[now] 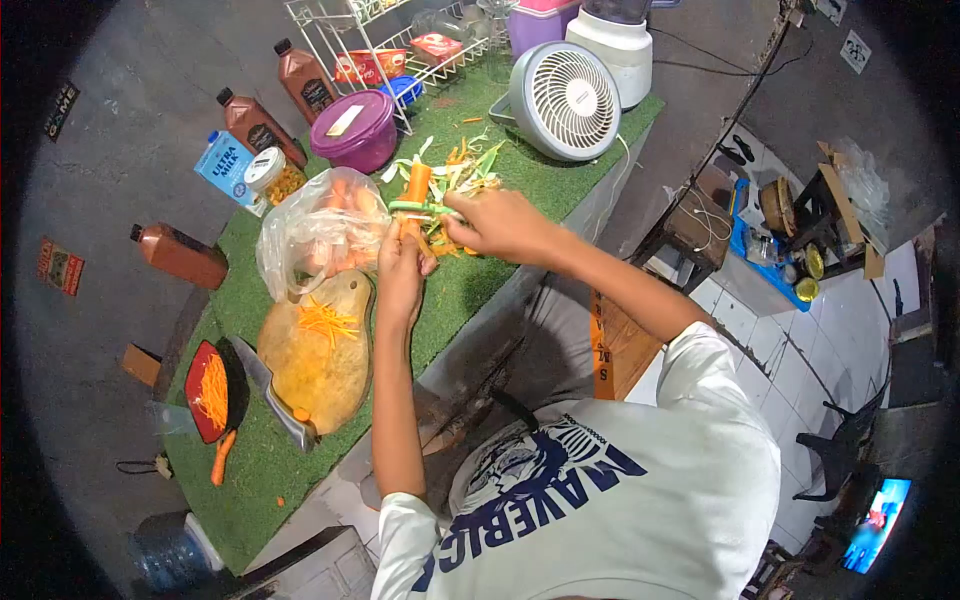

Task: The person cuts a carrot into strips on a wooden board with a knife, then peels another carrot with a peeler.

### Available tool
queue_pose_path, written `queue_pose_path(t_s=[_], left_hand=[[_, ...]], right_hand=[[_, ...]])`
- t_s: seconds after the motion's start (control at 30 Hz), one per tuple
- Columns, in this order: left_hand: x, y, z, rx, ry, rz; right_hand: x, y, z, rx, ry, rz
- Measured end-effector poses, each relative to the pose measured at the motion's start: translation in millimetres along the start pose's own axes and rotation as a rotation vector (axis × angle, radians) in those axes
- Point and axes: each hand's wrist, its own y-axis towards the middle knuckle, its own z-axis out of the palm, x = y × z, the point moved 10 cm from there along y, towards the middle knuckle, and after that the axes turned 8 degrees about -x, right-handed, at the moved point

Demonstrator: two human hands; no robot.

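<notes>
Head view: the left hand [403, 272] grips the carrot [418, 184] low, seemingly to leave its upper length exposed to the green peeler [406, 206] clenched in the right hand [497, 226]. They work over the turf-covered table [455, 305], beside scattered peelings [483, 172]. A plastic bag [322, 228] crowds the left hand; the fan [572, 102] stands beyond the right.

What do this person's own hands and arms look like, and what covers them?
The left hand and right hand are gloveless, with bare wrists and forearms. Short white fabric sleeves belong to a white T-shirt with dark blue lettering.
</notes>
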Motion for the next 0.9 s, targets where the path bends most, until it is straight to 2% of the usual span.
queue_pose_path(t_s=[0.1,0.2,0.27,0.3,0.37,0.5,0.57,0.6,0.63,0.7,0.73,0.77,0.83,0.9], left_hand=[[2,2,-3,0.018,-0.007,0.010],[-9,-3,3,0.054,0.020,0.034],[-10,-6,9,0.071,0.036,0.032],[-8,-6,7,0.043,0.049,0.025],[-6,-5,4,0.015,0.061,0.024],[-7,-2,5,0.024,0.135,0.048],[-7,-4,6,0.021,0.164,0.054],[-10,-6,7,0.030,0.197,0.066],[-12,-7,9,0.037,0.229,0.079],[-9,-6,10,0.059,0.205,0.074],[-8,-7,12,0.077,0.188,0.064],[-9,-7,13,0.074,0.188,0.068],[-7,-11,12,0.026,0.237,0.028],[-6,-7,11,0.042,0.246,0.056]], right_hand=[[2,-2,14,0.096,0.010,0.002],[-3,0,15,0.065,-0.024,-0.004],[-23,8,2,-0.094,-0.074,-0.008],[-35,13,-5,-0.092,-0.075,-0.005],[-76,22,-27,-0.139,-0.146,0.163],[-91,21,-37,-0.140,-0.118,0.247],[-93,19,-28,-0.206,0.126,0.275],[-96,21,-18,-0.327,0.221,0.182],[-87,23,-16,-0.328,0.219,0.184],[-78,21,4,-0.223,0.452,0.355],[-70,22,25,-0.118,0.782,0.438],[-66,24,23,-0.117,0.783,0.433],[-57,20,40,0.047,0.982,0.578],[-59,23,46,0.036,1.072,0.587]])
